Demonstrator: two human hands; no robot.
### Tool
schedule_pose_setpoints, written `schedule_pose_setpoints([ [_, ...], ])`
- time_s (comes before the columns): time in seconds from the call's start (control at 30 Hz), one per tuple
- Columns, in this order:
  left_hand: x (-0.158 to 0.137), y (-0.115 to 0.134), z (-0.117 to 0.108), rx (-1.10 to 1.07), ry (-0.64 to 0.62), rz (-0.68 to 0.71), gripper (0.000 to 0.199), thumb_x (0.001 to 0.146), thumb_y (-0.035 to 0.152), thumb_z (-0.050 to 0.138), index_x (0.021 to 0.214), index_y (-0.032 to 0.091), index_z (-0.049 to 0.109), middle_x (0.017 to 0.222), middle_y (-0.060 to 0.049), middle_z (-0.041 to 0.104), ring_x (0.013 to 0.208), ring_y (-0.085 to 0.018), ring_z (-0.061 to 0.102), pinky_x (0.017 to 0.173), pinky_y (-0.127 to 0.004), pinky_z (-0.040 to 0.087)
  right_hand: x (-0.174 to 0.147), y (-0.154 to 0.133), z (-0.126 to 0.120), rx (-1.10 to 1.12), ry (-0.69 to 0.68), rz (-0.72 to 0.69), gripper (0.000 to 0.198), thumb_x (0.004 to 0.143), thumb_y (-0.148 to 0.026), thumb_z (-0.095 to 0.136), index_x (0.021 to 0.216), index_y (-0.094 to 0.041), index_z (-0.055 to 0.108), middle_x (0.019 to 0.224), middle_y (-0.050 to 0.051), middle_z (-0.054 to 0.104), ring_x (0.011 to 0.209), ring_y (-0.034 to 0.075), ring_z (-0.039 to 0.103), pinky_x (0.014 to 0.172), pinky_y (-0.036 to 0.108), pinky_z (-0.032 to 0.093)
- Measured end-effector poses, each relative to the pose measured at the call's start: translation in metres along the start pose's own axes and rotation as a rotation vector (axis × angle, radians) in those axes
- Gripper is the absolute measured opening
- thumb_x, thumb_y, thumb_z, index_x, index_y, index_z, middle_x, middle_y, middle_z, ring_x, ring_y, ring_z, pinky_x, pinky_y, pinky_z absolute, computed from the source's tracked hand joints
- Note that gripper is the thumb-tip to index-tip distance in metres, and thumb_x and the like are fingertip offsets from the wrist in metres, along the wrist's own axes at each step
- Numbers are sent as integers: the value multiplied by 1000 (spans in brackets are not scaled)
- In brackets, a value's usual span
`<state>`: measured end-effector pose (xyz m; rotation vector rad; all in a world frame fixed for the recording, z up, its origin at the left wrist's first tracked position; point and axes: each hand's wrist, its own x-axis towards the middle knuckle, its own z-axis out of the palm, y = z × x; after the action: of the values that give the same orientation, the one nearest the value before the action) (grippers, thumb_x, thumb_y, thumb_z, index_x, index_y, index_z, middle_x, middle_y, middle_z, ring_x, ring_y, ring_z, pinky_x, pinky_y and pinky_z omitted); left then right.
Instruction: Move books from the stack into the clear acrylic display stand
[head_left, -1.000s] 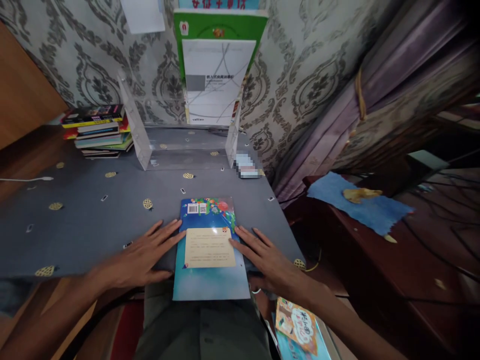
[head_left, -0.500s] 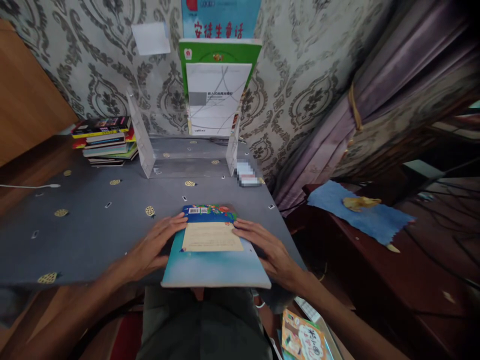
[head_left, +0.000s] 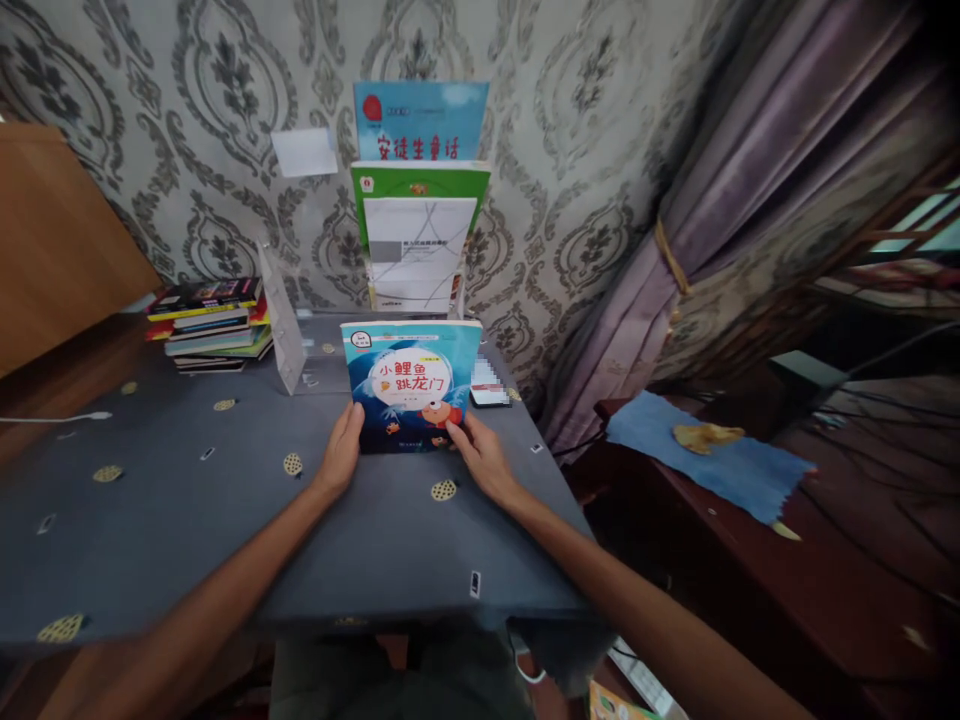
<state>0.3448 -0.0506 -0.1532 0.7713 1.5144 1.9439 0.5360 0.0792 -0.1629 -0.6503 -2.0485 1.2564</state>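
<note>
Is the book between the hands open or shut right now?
The blue book is shut: its front cover faces the camera with no pages spread, and the left hand and right hand hold its sides.

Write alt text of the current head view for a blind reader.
A person's left hand and right hand hold a blue book, cover facing the camera, over a gray patterned tablecloth. Behind are a clear stand and a green-topped book; a stack of books lies to the left.

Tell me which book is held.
The blue book with the fish: left hand and right hand hold it; the green-edged book behind and stacked books are untouched.
</note>
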Motion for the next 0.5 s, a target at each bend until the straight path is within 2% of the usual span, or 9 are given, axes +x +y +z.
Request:
schedule_pose_setpoints([
  [0.13,6,-10,1,-44,5,-18,50,89,58,64,123,21,69,128,-9,71,141,-28,49,118,-42,39,1,2,3,-68,50,-1,48,98,-59,42,113,-17,61,96,7,71,78,21,63,70,32,52],
  [0.3,7,-16,1,-154,-6,-76,60,87,66,62,123,19,69,124,-11,73,136,-30,54,114,-44,44,-2,-3,4,-115,59,-23,43,99,-57,41,105,-19,61,79,3,66,71,19,59,68,30,47],
  [0.5,9,-18,-1,-221,41,-117,54,89,63,62,122,22,71,123,-8,74,130,-27,60,112,-41,47,-6,-10,5,-97,1,-2,44,99,-58,41,108,-20,61,86,5,70,81,22,62,76,33,50],
])
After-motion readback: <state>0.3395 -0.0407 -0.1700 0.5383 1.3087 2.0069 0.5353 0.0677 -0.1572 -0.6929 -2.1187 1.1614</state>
